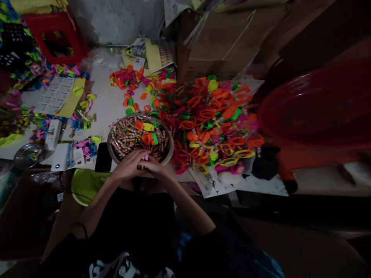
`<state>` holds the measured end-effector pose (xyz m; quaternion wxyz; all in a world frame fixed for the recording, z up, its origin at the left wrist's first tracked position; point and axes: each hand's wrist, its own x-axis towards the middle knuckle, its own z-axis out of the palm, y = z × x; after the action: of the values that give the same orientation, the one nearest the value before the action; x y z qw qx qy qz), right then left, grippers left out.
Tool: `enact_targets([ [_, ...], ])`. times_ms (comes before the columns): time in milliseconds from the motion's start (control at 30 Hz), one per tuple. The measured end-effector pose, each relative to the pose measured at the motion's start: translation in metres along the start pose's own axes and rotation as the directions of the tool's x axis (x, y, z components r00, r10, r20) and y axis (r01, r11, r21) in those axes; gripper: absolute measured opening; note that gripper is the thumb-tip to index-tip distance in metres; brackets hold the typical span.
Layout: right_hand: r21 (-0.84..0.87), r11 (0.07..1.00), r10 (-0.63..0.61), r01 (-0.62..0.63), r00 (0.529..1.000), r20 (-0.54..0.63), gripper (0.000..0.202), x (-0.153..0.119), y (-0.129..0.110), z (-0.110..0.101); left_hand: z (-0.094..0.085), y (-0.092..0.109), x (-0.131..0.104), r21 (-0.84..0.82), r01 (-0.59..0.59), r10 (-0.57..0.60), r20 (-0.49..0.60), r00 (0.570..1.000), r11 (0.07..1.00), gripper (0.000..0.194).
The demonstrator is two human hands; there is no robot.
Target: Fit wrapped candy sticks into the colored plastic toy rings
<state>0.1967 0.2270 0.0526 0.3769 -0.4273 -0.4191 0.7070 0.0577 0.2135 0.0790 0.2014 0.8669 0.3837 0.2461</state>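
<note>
A round metal bowl (171,148) on the table holds many small wrapped candy-like pieces (126,135), with orange, yellow and green plastic pieces on top. My left hand (130,164) is at the bowl's near rim, its fingers bent together around something small and pinkish. Beside it, touching, my right hand (151,163) has its fingers closed at the same small item, which is too small to name. Right of the bowl lies a large heap of orange, pink, green and yellow plastic watch-like pieces (205,114).
A black phone (103,157) and a white power bank (60,157) lie left of the bowl. A green basin (82,187) sits below the table edge. Cardboard boxes (223,42) stand behind the heap, a large red basin (319,108) at right, a red stool (55,23) at back left.
</note>
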Motion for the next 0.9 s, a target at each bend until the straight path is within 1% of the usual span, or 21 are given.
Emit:
enact_targets([
  [100,-0.003,1.0,-0.001,0.001,1.0,0.008,0.014,-0.003,-0.001,-0.004,0.002,0.0,0.004,-0.019,0.003,-0.003,-0.004,1.0,1.0,0.059],
  [200,-0.001,1.0,-0.007,0.007,1.0,0.013,0.016,-0.009,-0.001,-0.008,0.005,0.002,0.005,-0.041,-0.014,0.015,0.016,1.0,0.999,0.055],
  [367,-0.03,0.999,-0.039,0.039,0.999,-0.005,0.02,-0.014,0.003,-0.011,0.012,0.009,0.002,-0.068,-0.054,0.055,0.019,0.998,0.996,0.054],
  [500,-0.094,0.994,-0.06,0.057,0.998,-0.031,0.017,-0.009,0.005,-0.015,0.014,0.009,-0.001,-0.06,-0.044,0.044,0.001,0.999,0.997,0.064],
  [567,-0.122,0.99,-0.076,0.068,0.995,-0.057,0.019,-0.007,0.004,-0.02,0.011,0.003,-0.004,-0.049,0.006,-0.008,-0.038,0.999,0.999,0.064],
  [633,-0.151,0.985,-0.095,0.08,0.991,-0.097,0.022,-0.006,0.002,-0.026,0.006,-0.007,-0.008,-0.042,0.078,-0.082,-0.106,0.991,0.996,0.052],
  [700,-0.191,0.978,-0.117,0.088,0.983,-0.144,0.022,-0.006,0.0,-0.033,0.0,-0.019,-0.012,-0.032,0.153,-0.156,-0.176,0.972,0.988,0.036],
  [767,-0.24,0.966,-0.14,0.093,0.972,-0.188,0.023,-0.007,-0.003,-0.039,-0.007,-0.03,-0.016,-0.013,0.204,-0.202,-0.214,0.956,0.979,0.026],
  [900,-0.347,0.933,-0.187,0.093,0.951,-0.248,0.025,-0.004,-0.007,-0.05,-0.018,-0.045,-0.02,0.042,0.275,-0.255,-0.257,0.932,0.961,0.022],
])
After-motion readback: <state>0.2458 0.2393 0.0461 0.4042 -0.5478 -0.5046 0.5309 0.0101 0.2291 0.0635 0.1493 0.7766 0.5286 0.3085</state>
